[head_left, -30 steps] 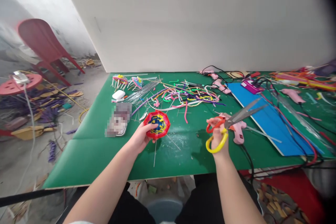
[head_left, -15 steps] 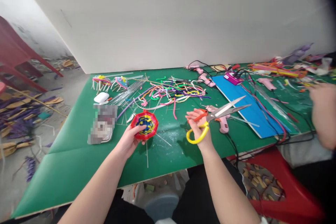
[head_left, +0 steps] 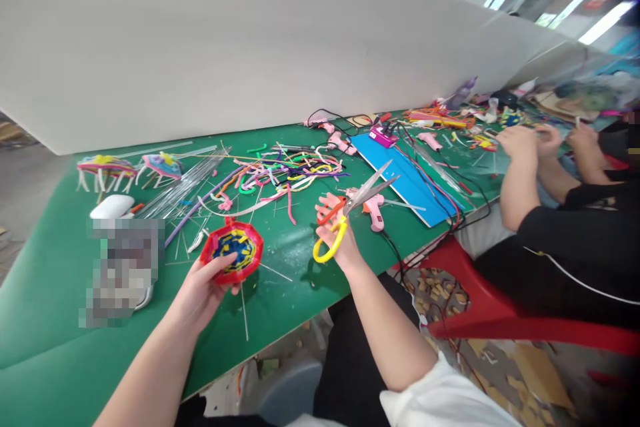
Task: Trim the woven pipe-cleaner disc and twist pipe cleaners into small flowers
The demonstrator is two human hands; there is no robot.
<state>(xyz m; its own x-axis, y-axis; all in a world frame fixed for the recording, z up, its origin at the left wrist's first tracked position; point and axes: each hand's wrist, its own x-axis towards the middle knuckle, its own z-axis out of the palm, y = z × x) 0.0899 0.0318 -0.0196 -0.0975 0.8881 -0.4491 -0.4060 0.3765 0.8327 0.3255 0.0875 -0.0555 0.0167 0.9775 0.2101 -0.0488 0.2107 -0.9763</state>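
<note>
My left hand point(head_left: 197, 290) is closed on a red octagonal woven piece point(head_left: 253, 260) with rings of yellow and blue at its centre; the thumb lies across its face. My right hand point(head_left: 340, 240) holds a pair of scissors point(head_left: 367, 193) with one yellow and one orange-red handle loop. Their blades are parted and point up and away to the right, clear of the woven piece. Thin clear rods lie on the green table point(head_left: 280, 300) below the piece. Beyond both hands is a tangled pile of coloured fuzzy stems point(head_left: 295, 170).
Two small umbrella-like pieces point(head_left: 163, 165) stand at the back left, near a white case point(head_left: 113, 207) and a phone point(head_left: 125, 267). Pink glue guns point(head_left: 374, 210), a blue board point(head_left: 400, 173) and cables lie to the right. Co-workers' hands point(head_left: 520, 143) are farther right.
The view has swung right, bringing more co-workers into sight. Both hands keep their hold on the woven piece and the scissors, with little other change.
</note>
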